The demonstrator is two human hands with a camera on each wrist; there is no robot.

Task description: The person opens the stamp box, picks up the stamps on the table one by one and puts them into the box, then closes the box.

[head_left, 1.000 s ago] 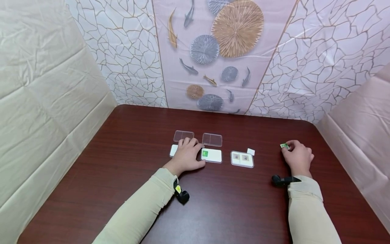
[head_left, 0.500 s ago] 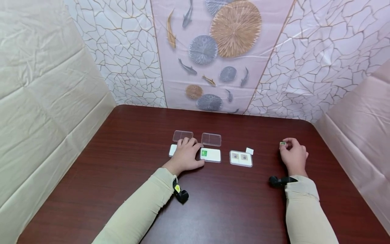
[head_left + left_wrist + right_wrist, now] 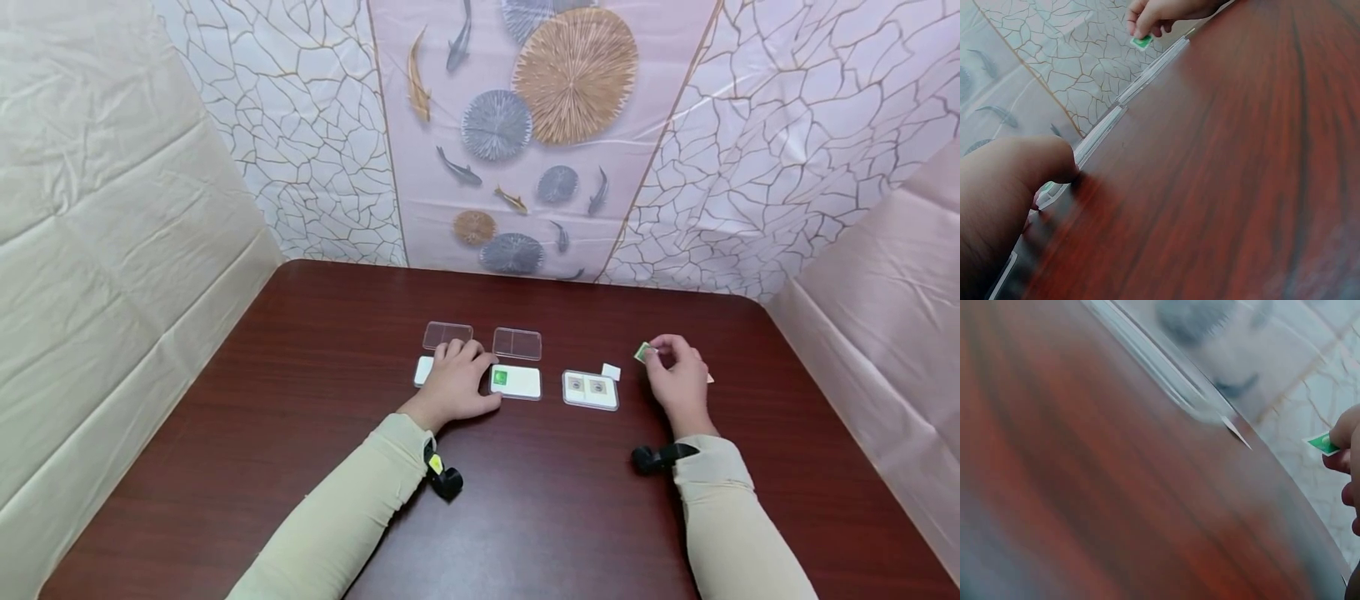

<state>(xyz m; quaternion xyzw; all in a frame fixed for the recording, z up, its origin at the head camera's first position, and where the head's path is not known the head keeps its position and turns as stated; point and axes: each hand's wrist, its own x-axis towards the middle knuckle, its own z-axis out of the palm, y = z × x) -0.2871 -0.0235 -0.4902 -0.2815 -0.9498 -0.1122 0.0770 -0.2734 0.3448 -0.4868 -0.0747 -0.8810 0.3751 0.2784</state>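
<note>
Between the thumb and fingertips of my right hand (image 3: 678, 385) is a small green stamp (image 3: 642, 353) with a white border, held above the table right of the cases. The right wrist view shows this stamp (image 3: 1321, 444) pinched at its edge. My left hand (image 3: 453, 387) holds the left end of a flat clear case (image 3: 525, 383) with a white insert, its thumb at the near edge and index finger at the far edge. Another green stamp (image 3: 500, 377) lies on that insert's left half. Beneath the left hand, a second white case (image 3: 423, 369) is partly hidden.
Two clear lids (image 3: 448, 335) (image 3: 517, 343) lie behind the cases. A case (image 3: 591, 402) with two brownish stamps sits to the right, a small white square (image 3: 611, 372) at its far corner. A pale scrap (image 3: 710, 378) peeks out behind the right hand. Patterned cloth (image 3: 315, 125) backs the table.
My right hand has moved left toward the cases, carrying the green stamp, and a pale scrap now shows behind it. The left hand stays at its case.
</note>
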